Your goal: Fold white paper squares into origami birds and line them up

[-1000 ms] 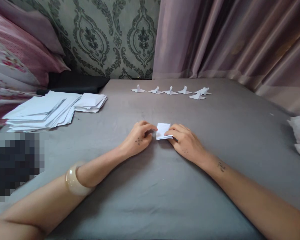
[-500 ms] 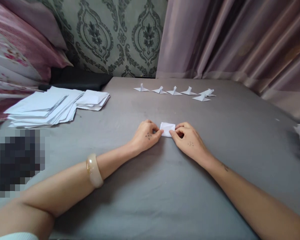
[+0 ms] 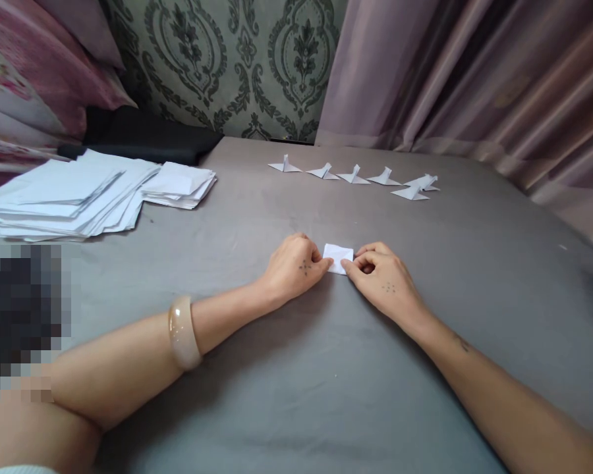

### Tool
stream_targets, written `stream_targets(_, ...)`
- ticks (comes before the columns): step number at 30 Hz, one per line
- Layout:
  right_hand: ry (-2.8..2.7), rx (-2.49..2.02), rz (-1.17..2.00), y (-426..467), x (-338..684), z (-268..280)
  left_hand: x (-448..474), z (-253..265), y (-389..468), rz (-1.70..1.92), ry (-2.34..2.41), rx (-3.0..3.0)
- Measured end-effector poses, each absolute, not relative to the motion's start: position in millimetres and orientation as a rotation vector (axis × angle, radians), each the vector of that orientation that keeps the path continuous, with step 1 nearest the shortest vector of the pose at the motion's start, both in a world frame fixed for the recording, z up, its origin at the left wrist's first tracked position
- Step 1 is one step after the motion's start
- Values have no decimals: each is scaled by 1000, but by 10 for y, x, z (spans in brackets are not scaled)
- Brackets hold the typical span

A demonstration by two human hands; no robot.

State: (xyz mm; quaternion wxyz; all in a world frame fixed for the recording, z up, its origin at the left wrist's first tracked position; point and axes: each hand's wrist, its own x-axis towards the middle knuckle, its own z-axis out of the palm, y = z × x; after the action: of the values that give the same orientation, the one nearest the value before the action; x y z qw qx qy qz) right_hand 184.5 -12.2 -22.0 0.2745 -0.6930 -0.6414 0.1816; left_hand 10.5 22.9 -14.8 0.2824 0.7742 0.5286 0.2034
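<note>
A small folded square of white paper (image 3: 338,253) lies between my two hands, over the grey cloth. Its left edge is pinched by the thumb and fingers of my left hand (image 3: 299,265). My right hand (image 3: 386,276) grips the lower right corner, thumb on top and curled fingers behind the edge. The fingertips under the paper are hidden. On my left forearm sits a pale bangle (image 3: 184,334).
Several folded paper birds (image 3: 356,175) stand in a row at the back. Stacked large white sheets (image 3: 64,194) lie at the left, beside a smaller paper pile (image 3: 180,184). A black cloth (image 3: 148,135) is behind them. Curtains (image 3: 400,72) hang at the back right.
The view has shifted a little, so the stacks sit further left and the hands slightly further right. Both hands keep the same pinch on the folded paper.
</note>
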Motion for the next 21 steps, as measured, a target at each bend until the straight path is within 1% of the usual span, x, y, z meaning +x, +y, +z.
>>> stream_targets(13, -1725, -1902, 482, -97, 1840, -224, 85, -234, 199, 579, 1394, 2157)
stream_targets(18, -1735, -1909, 465, -106, 1845, -219, 53, -277, 182, 637, 1357, 2300)
stream_targets(21, -1757, -1874, 417, -115, 1865, -244, 45, -242, 182, 598, 1276, 2484)
